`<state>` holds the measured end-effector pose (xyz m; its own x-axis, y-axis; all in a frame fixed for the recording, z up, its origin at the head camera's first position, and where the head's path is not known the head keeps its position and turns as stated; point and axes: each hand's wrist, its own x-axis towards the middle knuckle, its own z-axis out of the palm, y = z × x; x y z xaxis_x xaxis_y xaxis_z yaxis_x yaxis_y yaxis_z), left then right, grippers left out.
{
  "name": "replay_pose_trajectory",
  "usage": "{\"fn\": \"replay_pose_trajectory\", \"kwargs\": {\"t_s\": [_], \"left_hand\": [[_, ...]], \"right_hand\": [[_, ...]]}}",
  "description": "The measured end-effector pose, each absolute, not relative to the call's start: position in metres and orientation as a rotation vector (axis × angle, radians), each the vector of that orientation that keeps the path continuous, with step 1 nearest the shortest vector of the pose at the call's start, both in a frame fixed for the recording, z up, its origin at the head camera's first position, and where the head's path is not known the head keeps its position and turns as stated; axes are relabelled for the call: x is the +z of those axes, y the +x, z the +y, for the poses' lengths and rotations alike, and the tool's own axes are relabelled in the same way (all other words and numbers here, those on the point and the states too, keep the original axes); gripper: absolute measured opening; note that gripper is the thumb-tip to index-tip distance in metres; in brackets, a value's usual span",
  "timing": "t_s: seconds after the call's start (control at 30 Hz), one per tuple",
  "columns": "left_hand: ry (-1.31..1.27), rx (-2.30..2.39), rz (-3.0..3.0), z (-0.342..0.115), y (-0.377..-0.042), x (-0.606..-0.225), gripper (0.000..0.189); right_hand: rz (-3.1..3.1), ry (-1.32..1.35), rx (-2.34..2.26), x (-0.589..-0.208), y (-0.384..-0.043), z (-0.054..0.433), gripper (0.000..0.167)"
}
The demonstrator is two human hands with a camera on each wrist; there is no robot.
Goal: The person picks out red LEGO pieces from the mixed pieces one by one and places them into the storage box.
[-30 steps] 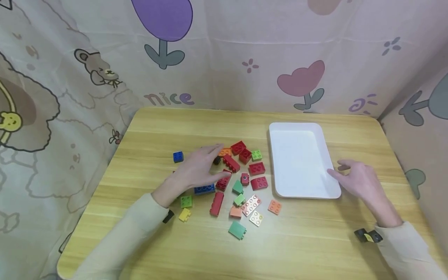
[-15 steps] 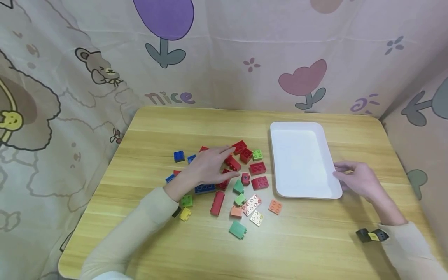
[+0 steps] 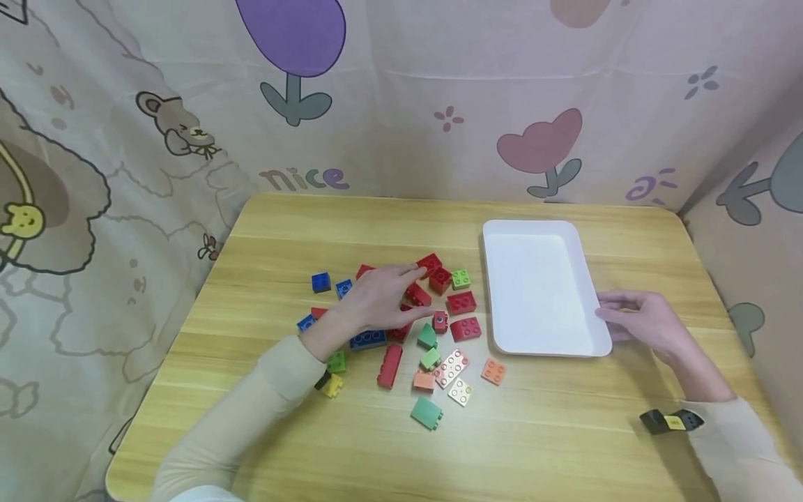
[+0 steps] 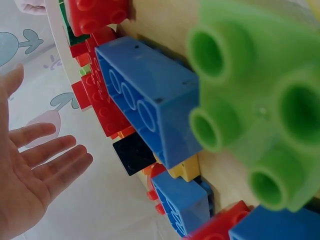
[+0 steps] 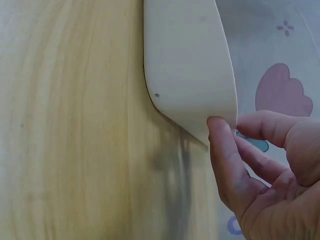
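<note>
My left hand (image 3: 379, 300) is stretched over a spread of toy building bricks, fingers extended and thumb apart. In the left wrist view, the palm faces the bricks, with no brick in it. Near that camera are a light green brick (image 4: 260, 110) and a large blue brick (image 4: 150, 95), with red bricks (image 4: 102, 95) behind. My right hand (image 3: 646, 324) is at the right side of a shallow white tray (image 3: 539, 293). In the right wrist view, its thumb and a finger pinch the tray's rim (image 5: 230, 95). Some bricks are hidden under the left hand and wrist.
Right of the heap lie red bricks (image 3: 465, 328), and in front an orange brick (image 3: 493, 371) and a teal brick (image 3: 426, 413). A small blue brick (image 3: 320, 282) is at the left. A printed cloth (image 3: 401, 104) hangs behind the wooden table (image 3: 564, 432).
My left hand has shifted right over the bricks, uncovering some at its left. My right hand has moved onto the tray's rim and pinches it. The tray looks nearly unmoved.
</note>
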<state>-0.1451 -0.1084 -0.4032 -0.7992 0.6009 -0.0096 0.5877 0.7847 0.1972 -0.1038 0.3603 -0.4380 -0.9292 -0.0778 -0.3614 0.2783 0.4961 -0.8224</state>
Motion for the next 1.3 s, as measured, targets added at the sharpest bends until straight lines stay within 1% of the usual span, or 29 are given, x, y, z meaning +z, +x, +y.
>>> {"fn": "replay_pose_trajectory", "kwargs": {"t_s": [0.07, 0.1, 0.13, 0.27, 0.3, 0.53, 0.8, 1.07, 1.3], "left_hand": [[0.978, 0.301, 2.899, -0.107, -0.145, -0.403, 0.083], [0.983, 0.305, 2.898, -0.107, -0.145, -0.403, 0.082], [0.989, 0.308, 2.897, -0.106, -0.145, -0.403, 0.082], [1.008, 0.318, 2.889, -0.101, -0.146, -0.401, 0.079], [1.011, 0.328, 2.882, -0.099, -0.146, -0.4, 0.077], [1.016, 0.405, 2.785, -0.08, -0.151, -0.391, 0.068], [0.993, 0.353, 2.775, -0.056, -0.158, -0.383, 0.066], [0.905, 0.256, 2.737, -0.049, -0.178, -0.394, 0.067], [0.816, 0.32, 2.723, -0.054, -0.19, -0.406, 0.07]], "right_hand": [[2.332, 0.18, -1.466, -0.44, -0.104, 0.363, 0.063], [2.3, 0.186, -1.494, -0.441, -0.104, 0.365, 0.061], [2.274, 0.19, -1.52, -0.442, -0.104, 0.366, 0.057], [2.21, 0.191, -1.59, -0.445, -0.104, 0.371, 0.029], [2.192, 0.192, -1.614, -0.446, -0.104, 0.372, 0.026], [1.998, 0.155, -1.813, -0.455, -0.105, 0.382, 0.036], [1.864, 0.117, -1.913, -0.459, -0.106, 0.387, 0.036], [1.853, 0.113, -1.923, -0.457, -0.104, 0.386, 0.036], [1.851, 0.125, -1.933, -0.459, -0.104, 0.385, 0.035]]}}
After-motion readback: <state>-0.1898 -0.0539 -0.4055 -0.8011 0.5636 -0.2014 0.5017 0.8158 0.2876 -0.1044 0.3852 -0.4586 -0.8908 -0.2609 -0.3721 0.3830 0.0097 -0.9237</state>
